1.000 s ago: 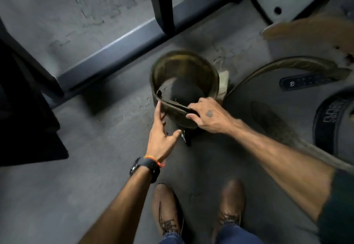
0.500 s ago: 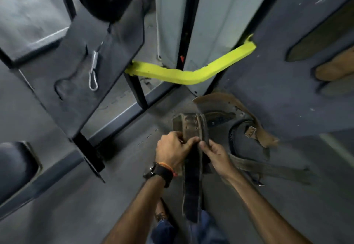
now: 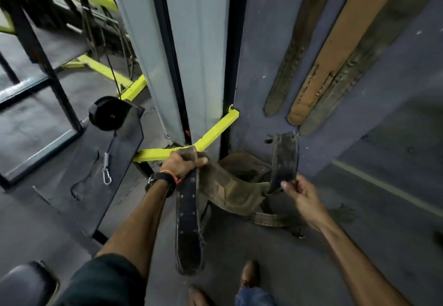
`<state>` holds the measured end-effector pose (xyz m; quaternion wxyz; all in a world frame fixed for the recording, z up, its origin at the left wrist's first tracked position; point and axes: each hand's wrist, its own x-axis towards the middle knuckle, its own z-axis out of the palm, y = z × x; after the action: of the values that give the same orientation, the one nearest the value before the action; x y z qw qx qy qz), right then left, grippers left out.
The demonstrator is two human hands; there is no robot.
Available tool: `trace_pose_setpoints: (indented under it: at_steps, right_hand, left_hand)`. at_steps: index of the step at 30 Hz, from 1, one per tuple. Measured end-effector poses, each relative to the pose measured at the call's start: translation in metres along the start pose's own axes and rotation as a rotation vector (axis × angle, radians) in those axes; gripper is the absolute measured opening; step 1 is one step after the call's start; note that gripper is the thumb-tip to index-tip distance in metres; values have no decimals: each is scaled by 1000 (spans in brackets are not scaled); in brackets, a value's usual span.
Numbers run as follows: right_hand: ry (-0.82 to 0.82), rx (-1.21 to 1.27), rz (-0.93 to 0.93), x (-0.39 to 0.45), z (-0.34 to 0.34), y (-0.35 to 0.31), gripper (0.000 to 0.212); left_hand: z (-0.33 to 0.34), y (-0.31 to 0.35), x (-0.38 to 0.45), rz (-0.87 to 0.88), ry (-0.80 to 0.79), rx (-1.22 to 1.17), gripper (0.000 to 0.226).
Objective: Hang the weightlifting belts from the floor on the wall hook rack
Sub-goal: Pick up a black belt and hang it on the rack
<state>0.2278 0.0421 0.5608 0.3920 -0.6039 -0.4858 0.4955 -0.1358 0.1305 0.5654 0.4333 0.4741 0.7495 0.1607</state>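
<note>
A worn olive-brown weightlifting belt point(image 3: 230, 190) is stretched between my two hands in front of the wall. My left hand point(image 3: 183, 163) grips one end, and a dark strap end point(image 3: 188, 221) hangs down from that grip. My right hand point(image 3: 300, 193) pinches the other end, whose dark tip curls upward. Another belt point(image 3: 247, 164) lies curled on the floor at the wall's foot, with a narrow strap point(image 3: 268, 219) trailing beside it. Three belts hang flat on the grey wall at upper right, among them a tan belt point(image 3: 335, 49). The hook rack is out of view.
A yellow steel brace point(image 3: 211, 135) crosses in front of a pale pillar point(image 3: 191, 53). To the left is a black machine plate point(image 3: 112, 161) with a pulley point(image 3: 107, 113) and a carabiner point(image 3: 106, 178). My shoes point(image 3: 249, 274) are at the bottom edge.
The belt has come up off the floor and has been spread out between my hands. The view has tilted up from the floor to the wall with its hanging belts.
</note>
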Motion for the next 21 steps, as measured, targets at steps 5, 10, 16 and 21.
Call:
trace_pose_setpoints:
  at_steps: [5,10,16,21]
  right_hand:
    - [37,37,-40,31,-25,-43,29]
    - [-40,-67,-146,53,-26,-67,30]
    - [-144,-5,-169,66,-57,-97,26]
    - [-173,214,-163,70,-75,-164,41]
  left_hand:
    - [58,59,-47,124,-313,88,122]
    - [120,124,-78,473,-329,61,51]
    - [129,151,-82,578,30,168,41]
    - [128,194,-88,722,115,246,89]
